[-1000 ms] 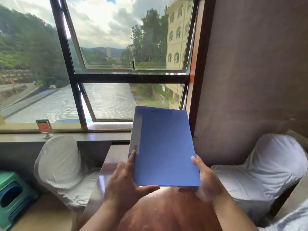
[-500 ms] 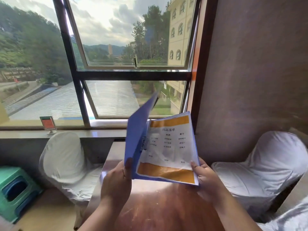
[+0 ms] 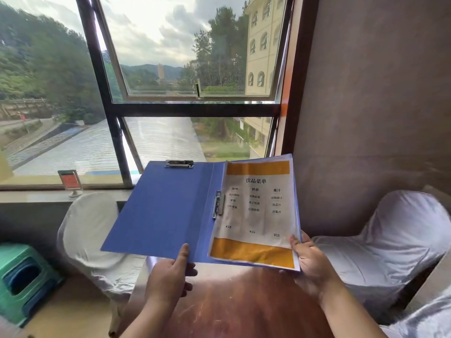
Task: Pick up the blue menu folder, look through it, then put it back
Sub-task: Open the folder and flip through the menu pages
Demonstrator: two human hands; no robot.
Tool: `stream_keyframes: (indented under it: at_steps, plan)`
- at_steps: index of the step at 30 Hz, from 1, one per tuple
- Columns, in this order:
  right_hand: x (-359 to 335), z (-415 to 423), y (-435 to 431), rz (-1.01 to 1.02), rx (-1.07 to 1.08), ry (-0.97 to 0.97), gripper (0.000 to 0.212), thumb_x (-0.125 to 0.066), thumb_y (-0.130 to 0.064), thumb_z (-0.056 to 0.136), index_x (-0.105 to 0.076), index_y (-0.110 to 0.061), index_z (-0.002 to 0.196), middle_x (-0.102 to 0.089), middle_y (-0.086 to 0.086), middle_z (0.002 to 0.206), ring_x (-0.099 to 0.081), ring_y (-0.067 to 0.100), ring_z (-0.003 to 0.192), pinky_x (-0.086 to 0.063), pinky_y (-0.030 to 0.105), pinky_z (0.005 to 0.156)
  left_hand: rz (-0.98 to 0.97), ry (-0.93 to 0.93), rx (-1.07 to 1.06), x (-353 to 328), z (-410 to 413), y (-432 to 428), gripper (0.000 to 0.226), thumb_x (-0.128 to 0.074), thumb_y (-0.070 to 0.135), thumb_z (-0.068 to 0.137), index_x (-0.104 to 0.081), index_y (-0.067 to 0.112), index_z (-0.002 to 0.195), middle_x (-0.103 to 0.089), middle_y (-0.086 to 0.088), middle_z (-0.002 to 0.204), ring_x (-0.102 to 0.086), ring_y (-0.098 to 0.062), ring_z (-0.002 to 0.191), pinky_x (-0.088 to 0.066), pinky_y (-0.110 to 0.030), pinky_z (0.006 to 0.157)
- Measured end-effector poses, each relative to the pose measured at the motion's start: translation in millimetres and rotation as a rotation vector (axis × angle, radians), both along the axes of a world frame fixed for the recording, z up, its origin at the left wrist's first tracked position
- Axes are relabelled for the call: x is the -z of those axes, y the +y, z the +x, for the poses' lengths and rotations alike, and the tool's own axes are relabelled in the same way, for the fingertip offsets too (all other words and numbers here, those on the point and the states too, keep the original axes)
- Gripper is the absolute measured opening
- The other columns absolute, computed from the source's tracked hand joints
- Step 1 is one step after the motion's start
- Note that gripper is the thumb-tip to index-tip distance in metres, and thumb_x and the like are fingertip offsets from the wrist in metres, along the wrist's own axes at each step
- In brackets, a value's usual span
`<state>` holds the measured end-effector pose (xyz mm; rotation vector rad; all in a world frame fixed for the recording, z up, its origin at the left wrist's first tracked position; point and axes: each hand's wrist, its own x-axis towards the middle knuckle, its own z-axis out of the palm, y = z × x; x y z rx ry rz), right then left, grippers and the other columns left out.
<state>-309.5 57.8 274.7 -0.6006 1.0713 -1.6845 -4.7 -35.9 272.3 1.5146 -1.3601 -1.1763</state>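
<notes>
The blue menu folder [image 3: 166, 206] is spread wide open in the air above the brown table [image 3: 234, 301]. Its left flap is bare blue with a metal clip at the top edge. On the right side lies a white and orange menu page [image 3: 256, 215] under a side clip. My left hand [image 3: 170, 274] grips the folder's lower edge near the spine, thumb on top. My right hand [image 3: 310, 262] holds the lower right corner, thumb resting on the menu page.
Two white-covered chairs flank the table, one on the left [image 3: 90, 235] and one on the right [image 3: 390, 242]. A green plastic stool [image 3: 22, 276] stands at the far left. A small red sign holder [image 3: 70, 181] sits on the windowsill. The brown wall is to the right.
The folder went from shut to fully open: its front cover swung up and then down flat to the left, baring the menu page. My left hand shifted to the lower edge.
</notes>
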Motion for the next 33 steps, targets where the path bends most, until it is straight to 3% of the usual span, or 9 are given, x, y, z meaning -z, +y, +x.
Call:
stream_keyframes:
  at_steps: [4,7,10,12,17,21,27,29,33]
  plan:
    - [-1,3,-1,-0.005,0.0,-0.021,0.017,-0.069,-0.029,0.089,-0.085,-0.031,0.094,-0.083,0.015,0.092,-0.076,0.03,0.058,-0.059,0.04,0.036,-0.222,-0.382,-0.083,0,5,6,0.076,-0.047,0.066,0.097,-0.058,0.011,0.047,-0.063,-0.002,0.045,-0.063,-0.024,0.05,-0.051,-0.04,0.059]
    - [-1,9,-2,-0.001,0.037,-0.026,0.018,-0.067,-0.028,0.094,-0.081,-0.027,0.105,-0.083,0.014,0.089,-0.076,0.03,0.057,-0.059,0.04,0.034,-0.45,-0.458,-0.102,-9,-7,18,0.066,-0.057,0.058,0.094,-0.036,0.02,0.045,-0.043,0.002,0.041,-0.049,-0.026,0.051,-0.045,-0.039,0.054]
    - [-1,19,-1,0.01,0.061,-0.024,0.015,-0.06,-0.023,0.105,-0.07,-0.018,0.114,-0.081,0.013,0.083,-0.075,0.027,0.054,-0.057,0.039,0.032,-0.868,-0.45,-0.005,-19,-32,29,0.03,-0.067,0.052,0.088,-0.058,0.033,0.068,-0.055,0.011,0.065,-0.054,-0.018,0.068,-0.044,-0.036,0.063]
    - [-1,27,0,0.029,0.061,-0.02,0.015,-0.058,-0.022,0.108,-0.067,-0.012,0.114,-0.077,0.02,0.093,-0.074,0.03,0.056,-0.057,0.038,0.031,-0.964,-0.542,0.13,-25,-50,33,0.039,-0.063,0.063,0.084,-0.071,0.028,0.099,-0.064,0.009,0.092,-0.057,-0.018,0.09,-0.049,-0.037,0.079]
    - [0,37,2,0.051,0.027,-0.015,0.034,-0.064,-0.033,0.103,-0.063,-0.003,0.119,-0.066,0.044,0.124,-0.068,0.041,0.076,-0.057,0.037,0.034,-0.841,-0.748,0.269,-32,-77,34,0.071,-0.049,0.087,0.076,-0.065,0.042,0.128,-0.055,0.014,0.115,-0.049,-0.015,0.117,-0.042,-0.042,0.101]
    - [-1,33,3,-0.022,-0.068,0.007,0.043,-0.076,-0.045,0.09,-0.074,-0.015,0.12,-0.072,0.039,0.123,-0.075,0.043,0.076,-0.059,0.039,0.042,-0.879,-0.741,0.259,-33,-78,33,0.05,-0.05,0.082,0.081,-0.07,0.044,0.107,-0.059,0.016,0.104,-0.05,-0.014,0.108,-0.044,-0.038,0.093]
    - [-1,29,8,-0.025,-0.094,0.044,0.058,-0.086,-0.061,0.078,-0.076,-0.028,0.124,-0.08,0.025,0.118,-0.08,0.046,0.088,-0.063,0.044,0.048,-0.976,-0.67,0.255,-38,-81,35,0.018,-0.077,0.04,0.087,-0.071,0.027,0.077,-0.067,0.01,0.082,-0.064,-0.023,0.087,-0.053,-0.041,0.075]
    - [-3,26,11,-0.021,-0.064,0.039,0.064,-0.091,-0.062,0.071,-0.076,-0.026,0.122,-0.081,0.02,0.11,-0.079,0.041,0.081,-0.061,0.042,0.046,-0.948,-0.579,0.229,-41,-77,32,0.018,-0.076,0.031,0.091,-0.068,0.023,0.077,-0.067,0.007,0.079,-0.063,-0.024,0.079,-0.051,-0.038,0.071]
    - [-3,13,17,-0.027,0.011,0.013,0.046,-0.068,-0.042,0.097,-0.065,-0.015,0.135,-0.078,0.02,0.104,-0.075,0.034,0.069,-0.055,0.037,0.045,-0.579,-0.114,-0.014,-46,-64,24,0.029,-0.058,0.043,0.103,-0.057,0.026,0.079,-0.064,0.009,0.072,-0.059,-0.009,0.067,-0.038,-0.03,0.057]
